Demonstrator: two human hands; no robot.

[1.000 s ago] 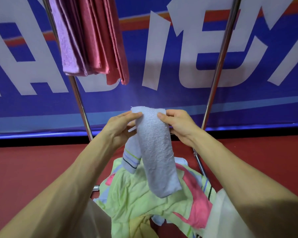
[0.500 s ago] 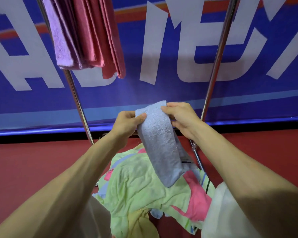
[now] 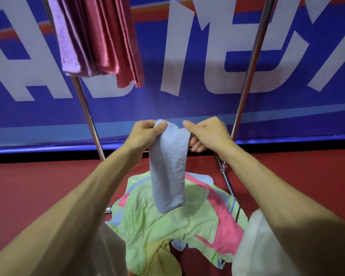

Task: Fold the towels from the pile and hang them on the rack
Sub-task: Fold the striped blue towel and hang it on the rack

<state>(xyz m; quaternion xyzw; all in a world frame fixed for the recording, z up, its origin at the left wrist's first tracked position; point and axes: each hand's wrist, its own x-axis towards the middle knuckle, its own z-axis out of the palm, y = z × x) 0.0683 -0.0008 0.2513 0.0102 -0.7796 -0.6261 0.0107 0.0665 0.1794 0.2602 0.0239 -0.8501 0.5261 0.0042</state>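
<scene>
Folded blue towel (image 3: 168,166) hangs above crumpled pile (image 3: 147,226).

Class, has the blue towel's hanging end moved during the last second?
Yes. The lower end of the blue towel has swung left, away from the rack's right pole, and hangs straighter over the pile.

Top edge cuts off hung towels (image 3: 100,36), rack poles (image 3: 252,62).

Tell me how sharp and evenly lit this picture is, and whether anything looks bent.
Head view: the blue towel, left hand and right hand look sharp. Head view: the rack poles splay upward, likely wide-angle distortion. Head view: the right forearm darkens into shadow near the bottom corner.
</scene>
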